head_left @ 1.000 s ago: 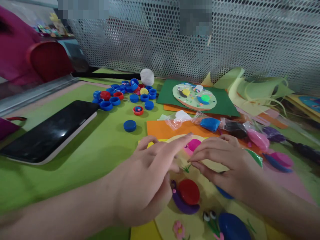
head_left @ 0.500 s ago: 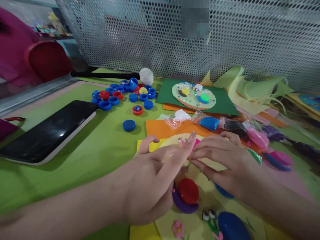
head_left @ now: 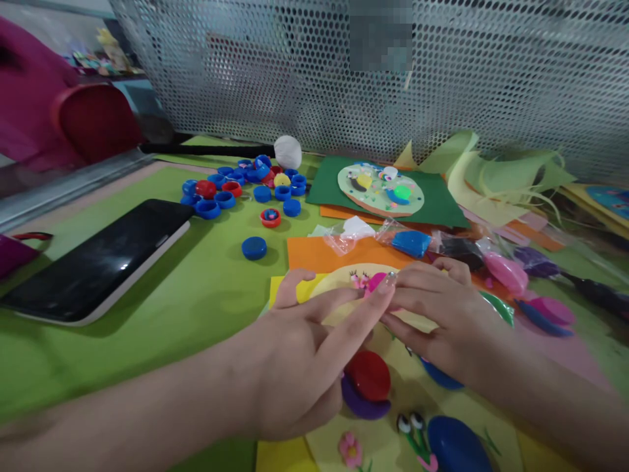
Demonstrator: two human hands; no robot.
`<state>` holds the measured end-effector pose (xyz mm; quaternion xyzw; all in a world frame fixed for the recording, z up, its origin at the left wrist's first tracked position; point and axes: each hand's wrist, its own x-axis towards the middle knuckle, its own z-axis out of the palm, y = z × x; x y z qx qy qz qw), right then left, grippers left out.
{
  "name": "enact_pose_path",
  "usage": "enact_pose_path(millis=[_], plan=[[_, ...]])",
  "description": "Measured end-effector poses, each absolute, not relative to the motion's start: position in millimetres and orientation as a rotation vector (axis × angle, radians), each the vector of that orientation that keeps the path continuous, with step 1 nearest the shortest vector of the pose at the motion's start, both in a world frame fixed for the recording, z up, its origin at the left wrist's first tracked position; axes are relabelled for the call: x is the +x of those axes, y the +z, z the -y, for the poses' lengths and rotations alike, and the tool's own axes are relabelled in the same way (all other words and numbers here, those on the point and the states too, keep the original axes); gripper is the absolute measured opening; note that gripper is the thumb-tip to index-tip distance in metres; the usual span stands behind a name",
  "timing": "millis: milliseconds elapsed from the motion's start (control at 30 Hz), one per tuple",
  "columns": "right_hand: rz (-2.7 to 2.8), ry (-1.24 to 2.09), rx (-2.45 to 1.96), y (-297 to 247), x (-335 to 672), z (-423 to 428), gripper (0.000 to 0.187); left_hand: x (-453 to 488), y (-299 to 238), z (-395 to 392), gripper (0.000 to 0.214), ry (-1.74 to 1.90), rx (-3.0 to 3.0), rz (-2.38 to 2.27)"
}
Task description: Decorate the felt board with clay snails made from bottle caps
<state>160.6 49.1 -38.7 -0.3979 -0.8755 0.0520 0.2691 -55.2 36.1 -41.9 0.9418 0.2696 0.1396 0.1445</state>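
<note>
Both my hands rest on a pale yellow round craft board [head_left: 339, 278] near the table's front edge. My left hand [head_left: 304, 354] lies with its fingers stretched out, the fingertips touching those of my right hand [head_left: 437, 314]. The right hand's fingers are curled and pressed down on the board beside a pink cap [head_left: 376, 282]; what they pinch is hidden. On the board sit a red cap on a purple clay snail body [head_left: 366, 387], a blue cap [head_left: 455, 446] with googly eyes, and a small pink flower [head_left: 350, 447].
A black phone [head_left: 98, 262] lies at the left. Several blue and red bottle caps [head_left: 246, 187] are scattered at the back, one blue cap [head_left: 254, 247] apart. Bagged clay pieces [head_left: 413, 242], a finished round craft on green paper [head_left: 381, 190] and loose paper strips [head_left: 496, 177] lie before a perforated metal screen.
My left hand's fingers have slid right over the board until they meet the right hand's fingertips, now partly covering the pink cap. The right hand has stayed almost still.
</note>
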Motion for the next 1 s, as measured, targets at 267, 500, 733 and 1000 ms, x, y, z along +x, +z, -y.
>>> enact_pose_path(millis=[267,500,733,1000], plan=[[2.445,0.183,-1.062,-36.6,158.1,-52.2,0.012,-59.2,-33.8,-43.7,0.08,0.592,2.701,-0.903],[2.46,0.265,-1.047,-36.6,157.2,-53.0,0.014,-58.6,-34.7,-43.8,0.077,0.651,2.676,-0.874],[2.489,0.258,-1.046,-38.8,156.3,-54.8,0.016,-58.4,-34.5,-45.0,0.076,0.621,2.645,-0.935],[2.561,0.162,-1.041,-37.1,156.9,-54.2,0.021,-57.6,-35.3,-44.7,0.076,0.554,2.597,-0.925]])
